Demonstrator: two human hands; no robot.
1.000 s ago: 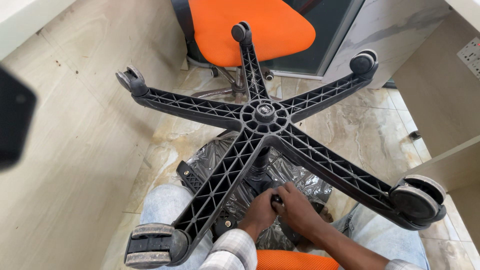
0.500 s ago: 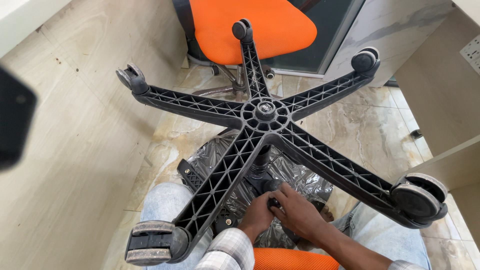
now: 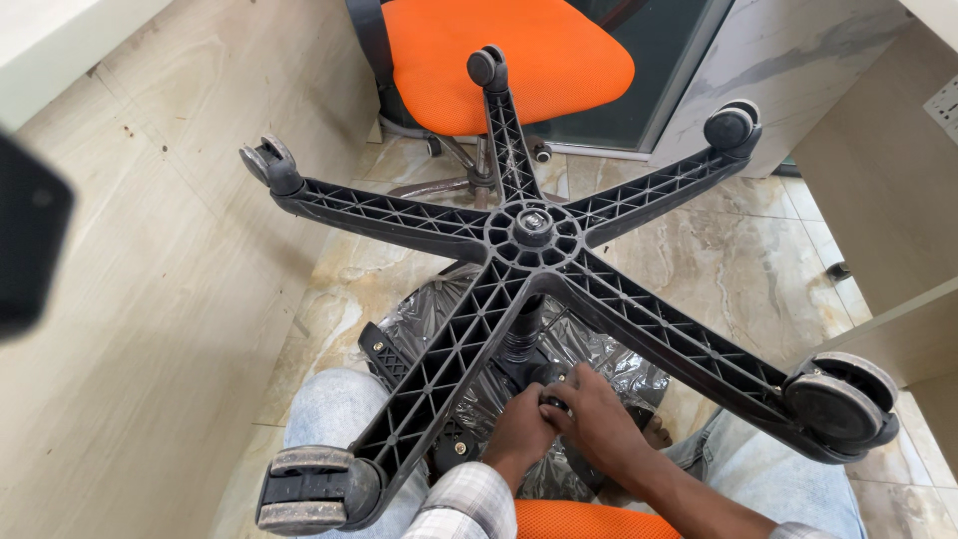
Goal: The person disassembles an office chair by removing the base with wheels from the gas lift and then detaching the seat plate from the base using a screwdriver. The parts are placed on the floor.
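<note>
An upturned office chair rests between my knees, its black five-armed base pointing up at the camera with a castor on each arm end. Under the base sits the seat underside wrapped in clear plastic and a black mechanism plate. My left hand and my right hand meet below the central column, fingers closed around a small dark knob or lever on the mechanism. What exactly they grip is partly hidden by the fingers.
A second chair with an orange seat stands upright behind the base. A beige wall panel runs along the left, cabinet panels on the right. Marbled floor tiles lie beneath. A blurred black object intrudes at far left.
The hands have shifted slightly on the part under the column. The chair base holds the same position.
</note>
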